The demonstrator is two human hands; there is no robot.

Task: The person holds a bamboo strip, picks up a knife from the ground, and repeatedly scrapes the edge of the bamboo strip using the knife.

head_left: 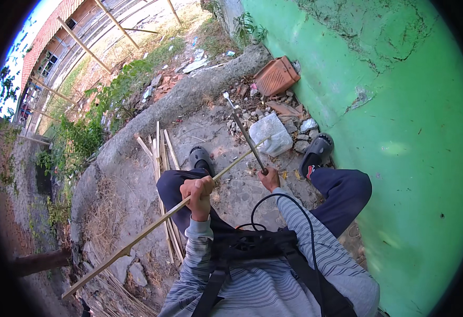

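Note:
My left hand [196, 196] is closed around a long, narrow bamboo strip [142, 232], its palm above my bent left knee. The strip slants from the lower left up to the right, and its thin far end is over a whitish block [278, 142]. My right hand [269, 180] is closed on the near end of a long, slim, dark tool [246, 132] with a shiny tip; its exact kind cannot be made out. In the picture the tool crosses the strip close to the block; whether they touch is unclear. Several split bamboo strips [160, 153] lie beside my left leg.
A green wall [400, 158] rises close on my right. Ahead are rubble [300, 140], an orange-brown clay piece [277, 76] and a low, curved concrete ridge [163, 103]. Leafy plants [76, 140] stand to the left. A black cable [312, 232] loops over my right arm.

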